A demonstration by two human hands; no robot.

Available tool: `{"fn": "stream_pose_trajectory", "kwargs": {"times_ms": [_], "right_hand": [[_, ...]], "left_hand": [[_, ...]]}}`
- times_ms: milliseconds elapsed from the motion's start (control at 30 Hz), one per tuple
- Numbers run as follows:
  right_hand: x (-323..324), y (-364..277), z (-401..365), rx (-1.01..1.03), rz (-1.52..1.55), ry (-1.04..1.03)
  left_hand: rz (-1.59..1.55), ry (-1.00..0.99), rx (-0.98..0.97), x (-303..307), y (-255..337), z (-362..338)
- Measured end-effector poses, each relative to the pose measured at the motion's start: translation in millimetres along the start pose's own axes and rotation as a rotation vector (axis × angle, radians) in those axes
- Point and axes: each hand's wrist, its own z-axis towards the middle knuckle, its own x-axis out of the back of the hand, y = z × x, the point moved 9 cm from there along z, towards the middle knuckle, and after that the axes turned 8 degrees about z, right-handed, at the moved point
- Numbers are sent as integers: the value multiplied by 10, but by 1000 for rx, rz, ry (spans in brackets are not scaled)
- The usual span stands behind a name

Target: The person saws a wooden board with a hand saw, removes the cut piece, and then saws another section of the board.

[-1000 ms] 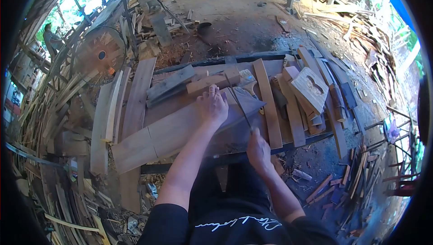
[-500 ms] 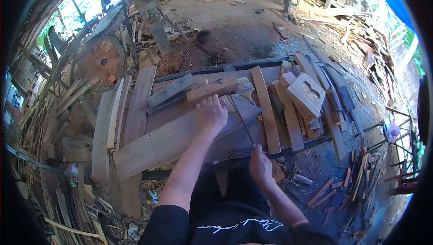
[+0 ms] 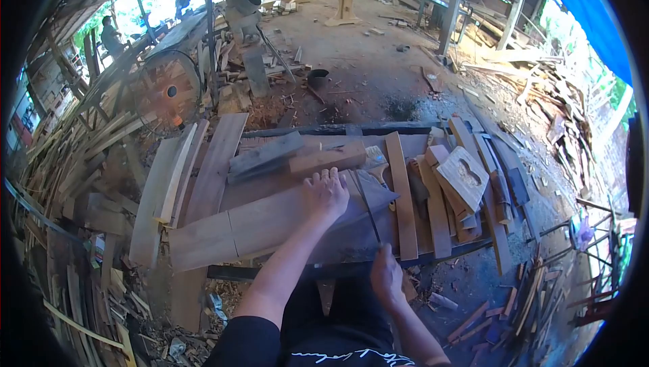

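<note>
- My left hand [image 3: 326,194] lies flat, fingers released, on the plank [image 3: 230,226].
- My right hand [image 3: 387,276], fingers clenched on a thin blade [image 3: 367,210], sits off the surface's [image 3: 341,242] near edge.

At the bench [image 3: 270,272]: one left hand [image 3: 326,193], one right hand [image 3: 387,277], one saw [image 3: 367,208], one brush [image 3: 374,159], one block [image 3: 328,159]. Beyond it: one wheel [image 3: 169,93].

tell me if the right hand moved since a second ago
Yes. The right hand has drawn back toward the person, off the bench front edge, pulling the thin tool away from the wooden block.
</note>
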Motion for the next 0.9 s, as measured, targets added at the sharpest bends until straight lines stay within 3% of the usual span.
{"fn": "stream_pose_trajectory", "kwargs": {"times_ms": [100,200,300,600,800,900], "right_hand": [[-37,-322,464,75,52,42],[-64,-287,503,23,34,-12],[-1,-22,26,-17,30,-41],[-48,-360,583,40,19,-29],[69,85,-115,-20,-5,-34],[35,-218,269,86,33,-2]], "left_hand": [[10,-31,-16,4,-3,-29],[1,-23,-24,16,-5,-63],[-12,11,-22,19,-7,-16],[-13,-40,-24,29,3,-41],[-32,1,-8,42,-7,-18],[-13,-21,-23,41,18,-49]]}}
